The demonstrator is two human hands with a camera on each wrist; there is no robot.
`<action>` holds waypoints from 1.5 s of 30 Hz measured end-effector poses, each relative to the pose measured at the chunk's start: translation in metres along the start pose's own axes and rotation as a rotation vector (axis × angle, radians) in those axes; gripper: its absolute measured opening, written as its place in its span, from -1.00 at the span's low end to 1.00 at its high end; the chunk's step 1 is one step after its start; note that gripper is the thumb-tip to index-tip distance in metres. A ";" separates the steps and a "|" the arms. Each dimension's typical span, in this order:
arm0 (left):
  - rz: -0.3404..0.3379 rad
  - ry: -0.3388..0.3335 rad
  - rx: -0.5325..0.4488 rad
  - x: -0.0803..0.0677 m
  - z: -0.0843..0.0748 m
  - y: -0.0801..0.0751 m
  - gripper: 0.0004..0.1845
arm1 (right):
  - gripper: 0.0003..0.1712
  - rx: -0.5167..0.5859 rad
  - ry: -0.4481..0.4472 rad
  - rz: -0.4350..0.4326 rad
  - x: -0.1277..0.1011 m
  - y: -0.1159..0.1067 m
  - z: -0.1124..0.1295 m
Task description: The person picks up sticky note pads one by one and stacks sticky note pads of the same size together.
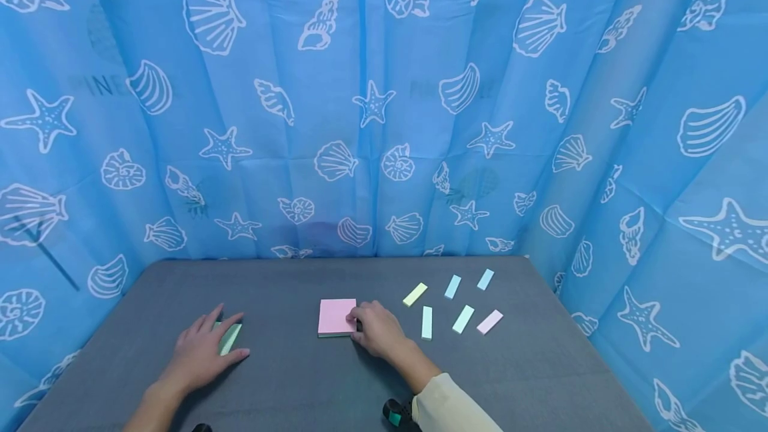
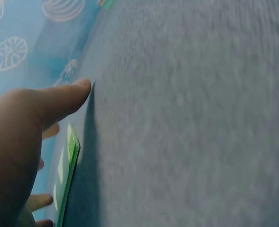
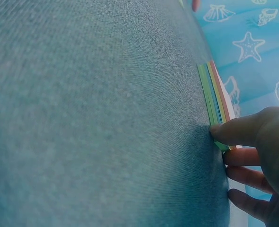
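Note:
A square stack of sticky notes [image 1: 335,316], pink on top, lies at the middle of the table. Its side shows green, blue, yellow and reddish layers in the right wrist view. My right hand [image 1: 381,331] pinches the stack's near right corner, thumb at the front edge. On the left, a light green sticky note pad [image 1: 231,339] lies partly hidden under my left hand [image 1: 201,354]. The left fingers are spread around it, with the thumb [image 2: 66,101] extended and apart from the pad in the left wrist view.
Several small sticky-note strips lie on the right: a yellow one [image 1: 415,295], blue ones [image 1: 453,287], pale green ones [image 1: 463,319] and a pink one [image 1: 490,322]. A grey cloth covers the table [image 1: 288,379]. Blue shell-patterned curtains [image 1: 372,152] hang behind and beside it.

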State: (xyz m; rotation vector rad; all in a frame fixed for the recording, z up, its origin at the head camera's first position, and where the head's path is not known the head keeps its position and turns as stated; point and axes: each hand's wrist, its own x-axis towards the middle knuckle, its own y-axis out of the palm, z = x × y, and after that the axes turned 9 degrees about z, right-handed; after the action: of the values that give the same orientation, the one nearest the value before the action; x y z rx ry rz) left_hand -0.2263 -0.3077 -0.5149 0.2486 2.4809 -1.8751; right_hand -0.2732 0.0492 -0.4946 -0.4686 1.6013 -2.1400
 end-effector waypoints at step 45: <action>-0.105 -0.083 -0.142 -0.002 -0.003 -0.011 -0.59 | -0.71 0.005 -0.015 -0.011 -0.002 -0.001 0.000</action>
State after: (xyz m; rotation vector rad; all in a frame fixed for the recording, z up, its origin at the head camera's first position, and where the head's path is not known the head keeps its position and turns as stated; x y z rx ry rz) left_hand -0.2259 -0.3079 -0.5037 0.0364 2.6021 -1.6945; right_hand -0.2719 0.0507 -0.4936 -0.4916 1.5883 -2.1436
